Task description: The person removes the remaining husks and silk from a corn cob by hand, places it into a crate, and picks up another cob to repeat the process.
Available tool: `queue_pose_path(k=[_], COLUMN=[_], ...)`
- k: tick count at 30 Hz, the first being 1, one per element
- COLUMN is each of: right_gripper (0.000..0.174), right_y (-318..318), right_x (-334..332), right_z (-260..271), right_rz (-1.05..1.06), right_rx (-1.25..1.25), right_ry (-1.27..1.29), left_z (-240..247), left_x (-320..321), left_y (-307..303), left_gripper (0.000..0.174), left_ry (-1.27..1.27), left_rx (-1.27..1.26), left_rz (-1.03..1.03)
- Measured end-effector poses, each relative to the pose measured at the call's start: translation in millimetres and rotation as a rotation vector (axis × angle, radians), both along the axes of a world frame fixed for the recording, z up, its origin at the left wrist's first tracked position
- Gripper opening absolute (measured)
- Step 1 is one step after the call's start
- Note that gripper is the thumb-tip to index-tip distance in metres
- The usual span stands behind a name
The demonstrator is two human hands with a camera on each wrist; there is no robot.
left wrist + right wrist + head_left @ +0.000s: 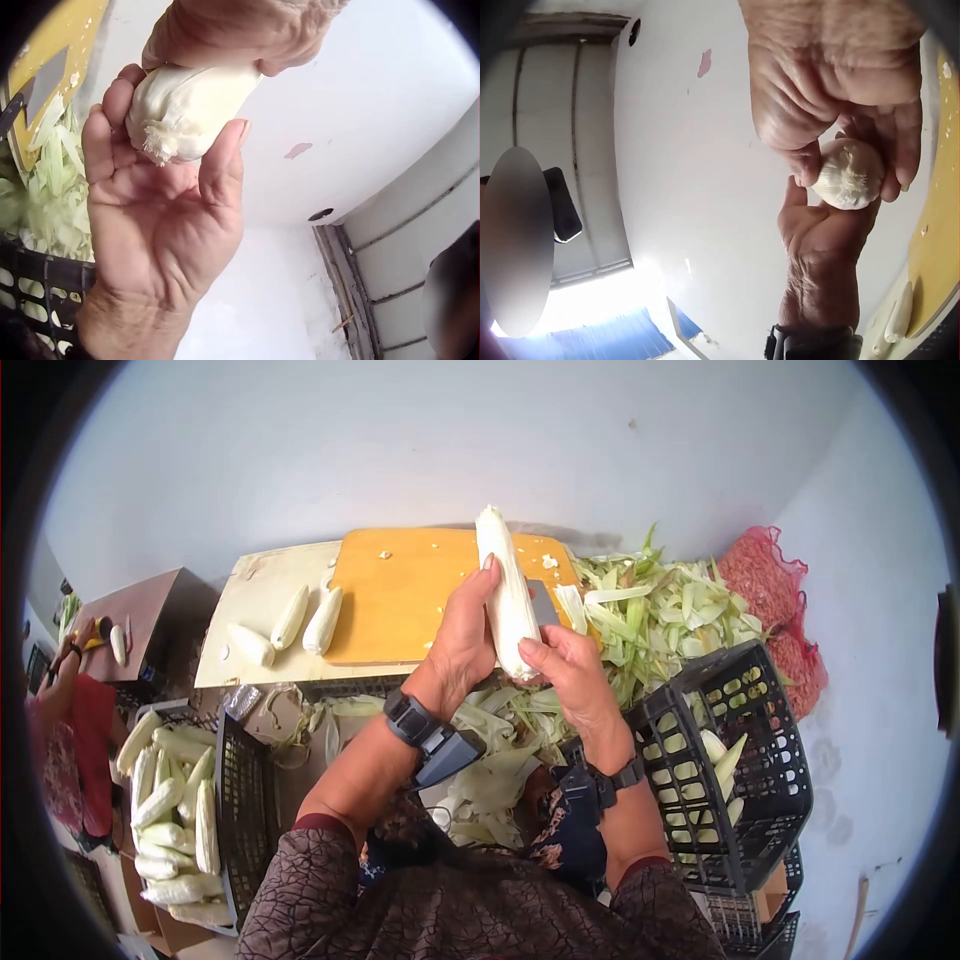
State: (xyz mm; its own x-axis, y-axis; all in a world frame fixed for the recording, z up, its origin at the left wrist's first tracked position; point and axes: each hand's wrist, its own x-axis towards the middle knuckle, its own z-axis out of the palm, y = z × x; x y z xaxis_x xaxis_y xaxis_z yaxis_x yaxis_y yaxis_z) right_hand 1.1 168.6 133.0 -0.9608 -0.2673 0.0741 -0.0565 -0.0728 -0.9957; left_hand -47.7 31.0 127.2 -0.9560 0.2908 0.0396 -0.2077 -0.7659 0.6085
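Both hands hold a pale ear of corn [508, 585] up over the front of an orange cutting board [400, 600]. My left hand [467, 625] grips it around the middle, thumb along its side. At the lower end the fingers and thumb of my right hand [570, 665] hold it. The left wrist view shows the blunt end of the ear of corn [169, 127] between the right hand's thumb and fingers. In the right wrist view the other end of the ear [849, 176] faces the camera. Behind the right hand, a grey blade [542, 603] lies on the board.
Several ears of corn [290, 618] lie left of the board. A crate [250, 800] of ears stands at lower left. Stripped husks [660, 610] heap at right, beside red mesh sacks [765, 585] and a tilted black crate [770, 780]. Another person [80, 750] is at far left.
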Motion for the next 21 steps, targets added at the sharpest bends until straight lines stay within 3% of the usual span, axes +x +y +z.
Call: queue_pose_path(k=[8,17,21], right_gripper=[0.029,0.031,0.032], right_y=[6,11,14], right_x=[-1,4,7], right_z=[-19,-48,-58], right_rz=[-0.242,-0.180,-0.191], right_rx=[0.071,0.280,0.172], right_ry=[0.085,0.055,0.012], left_z=[-26,-59,-58], left_x=[5,3,6], left_y=[16,5,2], left_gripper=[0.033,0.028,0.030], left_ry=[0.106,-0.076,-0.090], left_rx=[-0.230,-0.243,-0.230], left_rz=[0.003,-0.091,-0.133])
